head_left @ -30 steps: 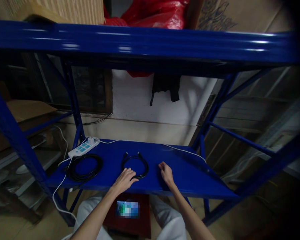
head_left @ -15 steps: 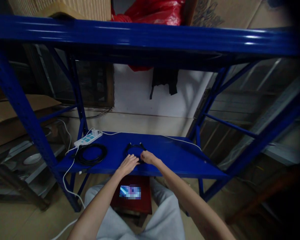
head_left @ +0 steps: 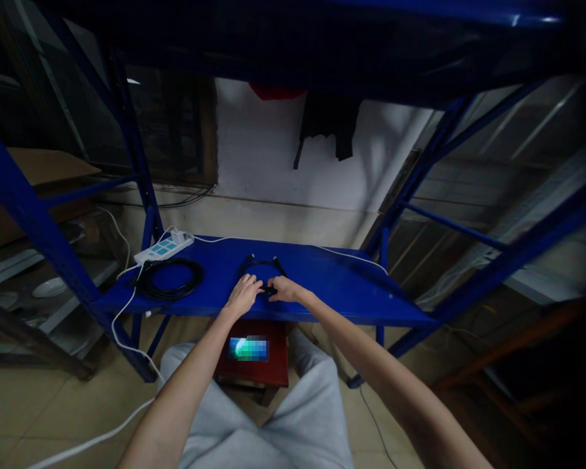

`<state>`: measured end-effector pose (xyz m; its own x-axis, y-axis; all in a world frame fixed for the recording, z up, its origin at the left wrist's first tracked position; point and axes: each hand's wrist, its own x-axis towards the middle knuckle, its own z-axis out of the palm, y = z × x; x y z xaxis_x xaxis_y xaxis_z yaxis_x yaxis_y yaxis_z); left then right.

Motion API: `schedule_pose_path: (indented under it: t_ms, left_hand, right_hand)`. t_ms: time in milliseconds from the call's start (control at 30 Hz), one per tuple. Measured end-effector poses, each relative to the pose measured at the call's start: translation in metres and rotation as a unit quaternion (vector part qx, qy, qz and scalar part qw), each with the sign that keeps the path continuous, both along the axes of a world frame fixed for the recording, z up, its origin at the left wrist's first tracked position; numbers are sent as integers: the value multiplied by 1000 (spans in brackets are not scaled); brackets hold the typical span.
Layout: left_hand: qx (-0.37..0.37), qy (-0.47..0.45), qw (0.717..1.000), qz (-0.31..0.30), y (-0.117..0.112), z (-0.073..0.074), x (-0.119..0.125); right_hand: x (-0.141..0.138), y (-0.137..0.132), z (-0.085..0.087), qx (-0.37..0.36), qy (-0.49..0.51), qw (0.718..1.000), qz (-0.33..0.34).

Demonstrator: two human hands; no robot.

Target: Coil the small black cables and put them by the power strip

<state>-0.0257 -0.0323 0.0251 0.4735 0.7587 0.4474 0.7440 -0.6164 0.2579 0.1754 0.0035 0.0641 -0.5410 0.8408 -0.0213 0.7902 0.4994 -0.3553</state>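
Observation:
A small coiled black cable (head_left: 262, 265) lies in the middle of the blue shelf (head_left: 332, 290). Both hands meet at its near edge. My left hand (head_left: 244, 294) rests on the near left part of the coil, fingers curled over it. Just to the right, my right hand (head_left: 280, 288) is closed and pinches the cable at the near side. The two cable plugs point away at the far side of the coil.
A larger black cable coil (head_left: 168, 279) lies at the shelf's left, beside a white power strip (head_left: 165, 247) with a white cord trailing to the floor. Blue rack posts (head_left: 34, 221) and beams surround. A red stool with a lit phone (head_left: 248, 348) stands under the shelf.
My right hand moved left from the bare shelf onto the small coil and closed on it. My left hand stayed on the coil. The view tilted down.

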Motion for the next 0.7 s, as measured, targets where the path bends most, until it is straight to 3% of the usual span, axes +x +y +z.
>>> schedule_pose_path:
  t_ms: [167, 433, 567, 700]
  left_hand:
    - [-3, 9, 1000, 14, 3, -5, -1]
    - [-20, -19, 1000, 11, 8, -11, -2]
    - [-17, -16, 1000, 11, 9, -13, -2]
    - [-14, -14, 1000, 11, 7, -11, 1]
  right_hand:
    - [-6, -10, -15, 63, 3, 997, -38]
    - [-10, -22, -22, 219, -35, 975, -5]
    - [-12, -26, -24, 223, -25, 975, -1]
    - [-9, -31, -34, 205, 80, 974, -57]
